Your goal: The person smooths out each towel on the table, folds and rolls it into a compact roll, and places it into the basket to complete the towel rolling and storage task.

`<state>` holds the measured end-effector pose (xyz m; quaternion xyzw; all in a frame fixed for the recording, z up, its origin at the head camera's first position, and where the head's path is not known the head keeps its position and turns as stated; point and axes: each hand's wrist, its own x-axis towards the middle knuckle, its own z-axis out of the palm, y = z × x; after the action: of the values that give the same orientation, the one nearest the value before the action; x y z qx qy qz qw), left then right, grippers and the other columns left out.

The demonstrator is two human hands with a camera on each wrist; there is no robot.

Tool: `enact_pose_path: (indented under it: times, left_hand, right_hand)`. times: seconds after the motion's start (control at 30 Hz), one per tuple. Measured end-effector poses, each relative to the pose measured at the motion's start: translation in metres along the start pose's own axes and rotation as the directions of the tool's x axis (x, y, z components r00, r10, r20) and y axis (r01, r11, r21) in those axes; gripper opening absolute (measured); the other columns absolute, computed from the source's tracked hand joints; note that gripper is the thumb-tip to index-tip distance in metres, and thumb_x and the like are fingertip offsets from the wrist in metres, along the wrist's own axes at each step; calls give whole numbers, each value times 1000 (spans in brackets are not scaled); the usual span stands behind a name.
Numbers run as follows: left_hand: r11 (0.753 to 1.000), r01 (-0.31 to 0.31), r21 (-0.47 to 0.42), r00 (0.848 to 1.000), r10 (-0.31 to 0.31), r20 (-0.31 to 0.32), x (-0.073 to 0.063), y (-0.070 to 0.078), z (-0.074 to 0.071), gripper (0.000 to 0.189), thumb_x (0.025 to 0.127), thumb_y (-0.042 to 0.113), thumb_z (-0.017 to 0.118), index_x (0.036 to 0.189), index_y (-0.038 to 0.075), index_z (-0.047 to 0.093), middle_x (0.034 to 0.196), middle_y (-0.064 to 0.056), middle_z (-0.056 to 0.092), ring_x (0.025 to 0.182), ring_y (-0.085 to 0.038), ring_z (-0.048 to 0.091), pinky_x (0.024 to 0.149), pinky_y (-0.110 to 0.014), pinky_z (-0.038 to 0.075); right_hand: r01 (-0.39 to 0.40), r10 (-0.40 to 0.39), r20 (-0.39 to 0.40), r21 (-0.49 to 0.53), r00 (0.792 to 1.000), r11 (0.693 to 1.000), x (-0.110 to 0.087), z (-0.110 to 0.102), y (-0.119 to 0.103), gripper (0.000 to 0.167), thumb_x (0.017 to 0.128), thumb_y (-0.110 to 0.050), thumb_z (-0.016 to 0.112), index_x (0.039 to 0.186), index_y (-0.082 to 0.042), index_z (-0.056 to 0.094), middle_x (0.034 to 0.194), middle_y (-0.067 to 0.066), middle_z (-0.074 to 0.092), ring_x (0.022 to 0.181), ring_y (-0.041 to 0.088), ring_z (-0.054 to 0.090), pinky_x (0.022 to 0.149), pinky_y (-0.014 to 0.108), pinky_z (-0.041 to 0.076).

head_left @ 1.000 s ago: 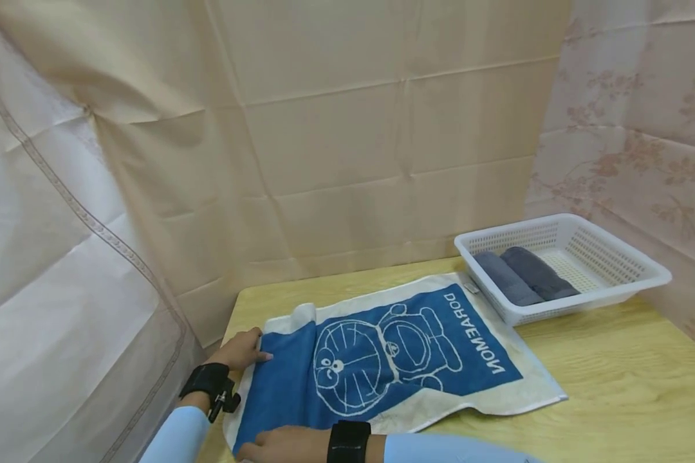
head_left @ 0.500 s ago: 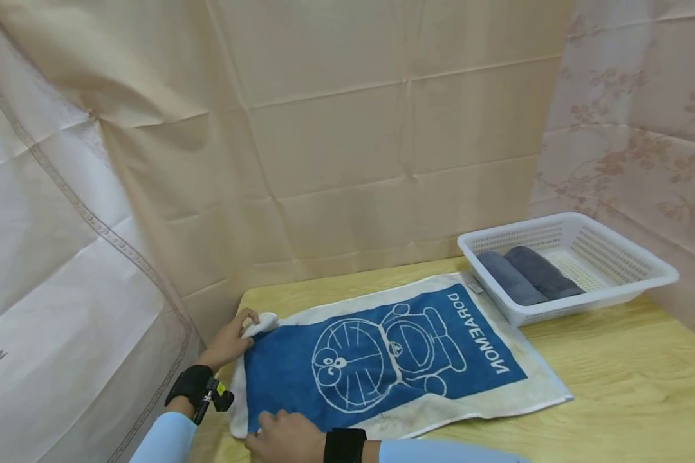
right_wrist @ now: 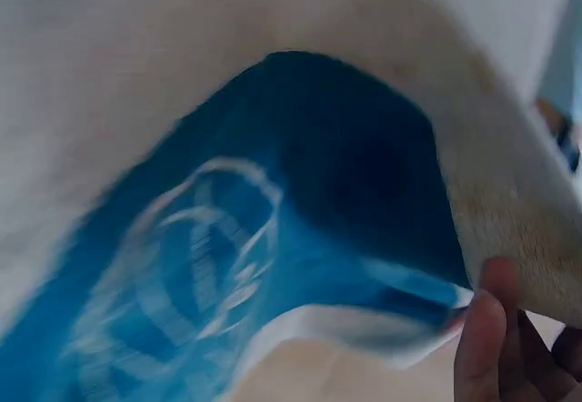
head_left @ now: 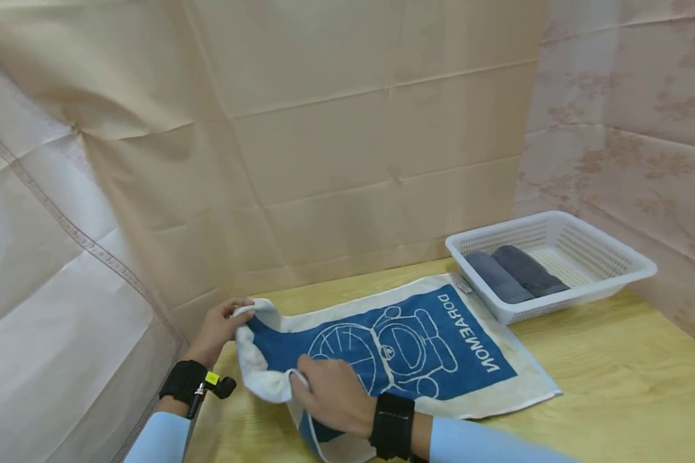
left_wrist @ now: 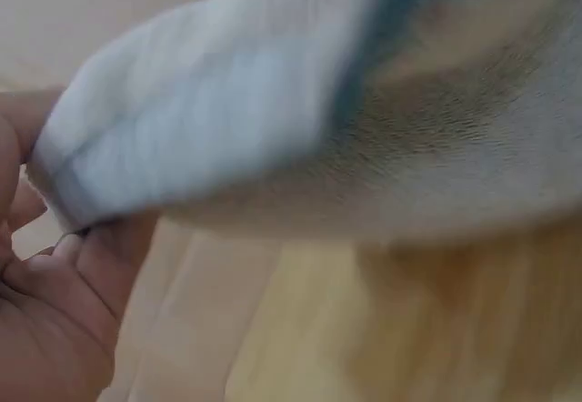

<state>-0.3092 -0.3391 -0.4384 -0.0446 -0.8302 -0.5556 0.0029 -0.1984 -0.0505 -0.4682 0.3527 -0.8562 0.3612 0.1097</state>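
A blue towel with a cream border and a white outlined cartoon figure lies across the table, its left end lifted. My left hand pinches the far left corner; in the left wrist view the cream hem runs from between its thumb and fingers. The near left corner is pinched by my right hand, which stands over the towel and covers part of the figure. Seen from the right wrist, the thumb and fingers grip the border, and the towel sags in a curve between the hands.
A white plastic basket stands at the back right, touching or overlapping the towel's far right corner. Two rolled grey towels lie in its left part. Bare wooden tabletop shows at the right. Fabric curtains hang behind and at the sides.
The towel's left edge has come up off the table. My right hand has moved right and up with the near corner; my left hand has taken hold of the far corner and raised it.
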Motion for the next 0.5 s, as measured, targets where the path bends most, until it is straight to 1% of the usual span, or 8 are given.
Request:
enact_pose_path:
  times: [0.07, 0.17, 0.2, 0.27, 0.33, 0.4, 0.43, 0.5]
  left_hand:
    - [993, -22, -118, 1000, 24, 14, 9, 11, 12, 49, 102, 32, 67, 137, -1, 58, 117, -9, 58, 97, -19, 63, 77, -29, 57]
    - [951, -67, -301, 992, 95, 78, 23, 26, 35, 52, 106, 29, 62, 143, -5, 53, 128, -10, 61, 102, -15, 67, 86, -31, 57]
    - [935, -78, -346, 984, 129, 124, 27, 30, 44, 51, 108, 27, 58, 147, -5, 49, 135, -13, 59, 107, -17, 67, 90, -33, 56]
    - [921, -83, -380, 954, 184, 237, 35, 35, 65, 51, 110, 19, 52, 156, 1, 40, 150, -17, 49, 121, -21, 63, 100, -39, 52]
    - [942, -94, -322, 908, 214, 360, 42, 36, 89, 58, 110, 11, 50, 163, 11, 27, 163, -18, 33, 137, -27, 52, 107, -46, 46]
    - [972, -153, -178, 853, 221, 473, 46, 32, 115, 74, 107, 4, 51, 167, 21, 11, 168, -19, 19, 146, -35, 39, 111, -54, 40]
    - [978, -185, -96, 835, 208, 510, 48, 30, 128, 82, 106, 3, 55, 167, 25, 4, 169, -18, 15, 148, -38, 34, 112, -58, 37]
    - [966, -247, 72, 808, 164, 566, 48, 22, 153, 97, 102, 7, 63, 166, 28, -7, 170, -19, 11, 150, -44, 26, 113, -64, 31]
  right_hand:
    - [-138, 152, -50, 219, 987, 966, -11, -26, 17, 34, 110, -29, 47, 80, -17, 55, 63, -9, 51, 50, 5, 49, 45, 20, 39]
    - [-306, 373, -47, 481, 926, 822, -34, -58, 47, 41, 111, -32, 49, 78, -9, 58, 63, 1, 62, 51, 16, 60, 46, 28, 50]
    - [-356, 437, -34, 524, 899, 774, -43, -67, 56, 44, 110, -33, 50, 77, -7, 58, 63, 5, 63, 51, 20, 62, 47, 31, 52]
    - [-441, 529, -10, 539, 849, 718, -63, -79, 74, 46, 109, -34, 53, 74, -4, 59, 60, 9, 64, 50, 23, 63, 45, 34, 52]
    - [-505, 574, 19, 500, 818, 703, -83, -87, 89, 45, 107, -32, 57, 72, -4, 58, 57, 8, 62, 49, 23, 61, 44, 32, 49]
    - [-543, 584, 45, 431, 810, 720, -99, -90, 100, 43, 105, -29, 62, 69, -6, 58, 56, 5, 59, 47, 20, 59, 44, 30, 45]
    - [-554, 581, 61, 393, 812, 734, -106, -91, 105, 42, 104, -28, 64, 67, -8, 58, 55, 3, 57, 47, 17, 57, 45, 28, 42]
    - [-566, 571, 90, 324, 816, 758, -118, -92, 112, 39, 101, -26, 68, 66, -11, 58, 56, -1, 55, 47, 13, 54, 46, 26, 40]
